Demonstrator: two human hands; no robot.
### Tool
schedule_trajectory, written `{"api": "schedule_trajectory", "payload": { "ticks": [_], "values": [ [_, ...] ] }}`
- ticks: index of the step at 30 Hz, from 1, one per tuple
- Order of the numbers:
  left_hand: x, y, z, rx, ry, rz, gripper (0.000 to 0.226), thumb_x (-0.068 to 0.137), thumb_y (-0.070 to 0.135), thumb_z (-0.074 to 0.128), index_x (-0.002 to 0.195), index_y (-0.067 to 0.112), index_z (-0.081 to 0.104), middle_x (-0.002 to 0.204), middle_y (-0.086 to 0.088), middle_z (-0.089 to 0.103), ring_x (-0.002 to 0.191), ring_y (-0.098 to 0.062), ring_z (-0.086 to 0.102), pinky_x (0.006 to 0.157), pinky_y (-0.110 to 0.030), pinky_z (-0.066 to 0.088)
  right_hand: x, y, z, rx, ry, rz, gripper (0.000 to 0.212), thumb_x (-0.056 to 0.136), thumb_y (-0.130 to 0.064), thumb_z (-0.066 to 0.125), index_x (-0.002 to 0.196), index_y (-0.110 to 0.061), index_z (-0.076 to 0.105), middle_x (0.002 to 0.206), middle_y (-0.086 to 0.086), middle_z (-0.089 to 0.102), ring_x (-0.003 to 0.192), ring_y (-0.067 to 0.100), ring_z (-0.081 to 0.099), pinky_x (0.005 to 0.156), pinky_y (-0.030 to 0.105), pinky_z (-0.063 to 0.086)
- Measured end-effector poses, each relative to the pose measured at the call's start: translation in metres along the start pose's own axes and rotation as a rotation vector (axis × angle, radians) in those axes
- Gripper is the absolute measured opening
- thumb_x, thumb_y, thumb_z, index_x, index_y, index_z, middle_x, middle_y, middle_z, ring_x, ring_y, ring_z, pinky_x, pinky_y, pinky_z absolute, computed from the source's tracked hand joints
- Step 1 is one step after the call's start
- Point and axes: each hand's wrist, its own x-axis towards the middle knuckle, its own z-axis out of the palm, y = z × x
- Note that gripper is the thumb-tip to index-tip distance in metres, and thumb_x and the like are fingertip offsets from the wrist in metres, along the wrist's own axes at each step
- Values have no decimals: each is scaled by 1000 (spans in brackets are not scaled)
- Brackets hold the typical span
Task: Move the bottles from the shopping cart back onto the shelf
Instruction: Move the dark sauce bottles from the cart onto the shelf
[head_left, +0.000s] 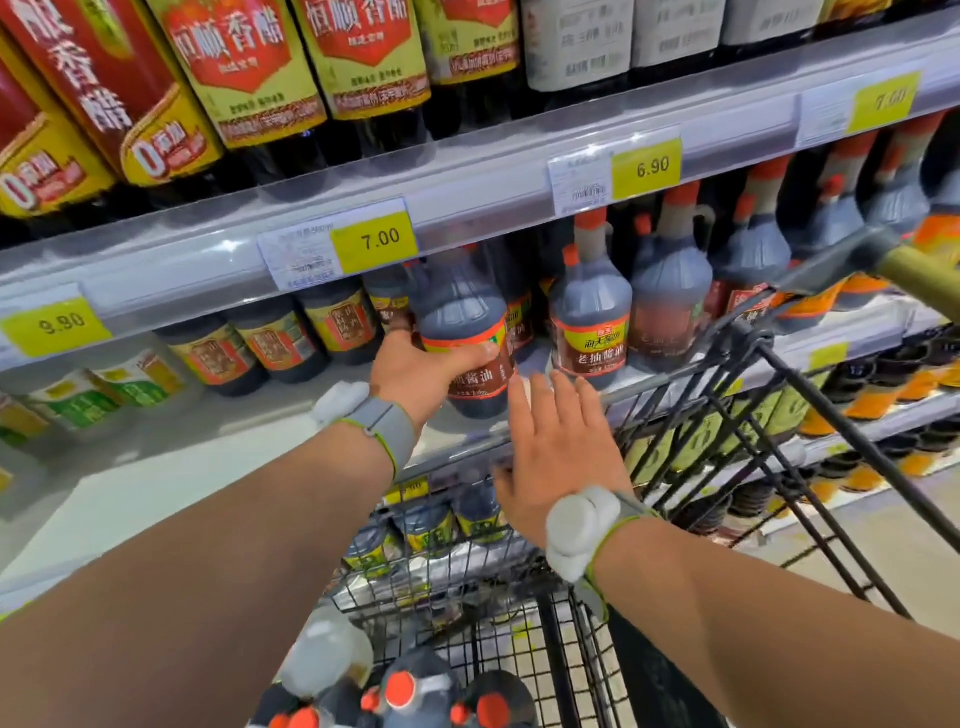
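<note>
My left hand (421, 376) grips a dark soy sauce bottle (462, 322) with a red-and-yellow label, holding it upright at the front of the white shelf (218, 431). Just right of it my right hand (558, 447) hovers flat with fingers spread, holding nothing, above the front rim of the wire shopping cart (649, 384). A matching bottle (589, 322) stands on the shelf to the right. Several more dark bottles with orange caps (410, 688) lie in the cart basket at the bottom of the view.
Rows of dark bottles fill the shelf above and to the right, behind yellow price tags (382, 239). The cart's handle (914, 270) rises at the right. Lower shelves with more bottles show through the cart's wires.
</note>
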Motion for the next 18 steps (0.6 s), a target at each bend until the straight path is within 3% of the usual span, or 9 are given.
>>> {"api": "schedule_trajectory", "payload": {
  "ticks": [5,10,13,16,18],
  "values": [
    [6,-17,21,53,16,-35,95,29,58,97,112,24,65,105,4,78,99,-19,74,94,-45,58,0,0,2,-5,64,-10,95,94,-58,32,153,-1,-15,164,22,0,150,43,-3,120,58,-2],
    [12,-26,42,105,16,-26,94,30,54,94,113,21,66,104,5,77,97,-14,74,92,-43,60,4,-4,9,-10,62,8,93,94,-56,35,153,1,-8,163,24,-2,149,46,-3,118,60,-4],
    [9,-15,48,174,-43,0,89,42,45,97,119,16,64,107,7,74,98,-12,72,87,-30,59,5,-3,11,-22,78,6,94,91,-55,40,154,1,-2,162,26,4,148,46,2,119,60,-3],
    [7,-10,46,190,-108,-1,77,65,25,96,128,13,52,107,10,63,94,-8,62,69,-6,48,4,-1,12,-41,74,2,92,90,-52,41,154,-1,1,161,25,9,148,46,4,118,60,-5],
    [11,-15,36,119,-163,-14,78,67,17,94,131,8,51,109,6,68,98,-10,66,79,-11,53,3,0,12,-59,69,-10,91,90,-53,41,154,-2,2,161,25,8,148,45,3,118,60,-6]
  ]
}}
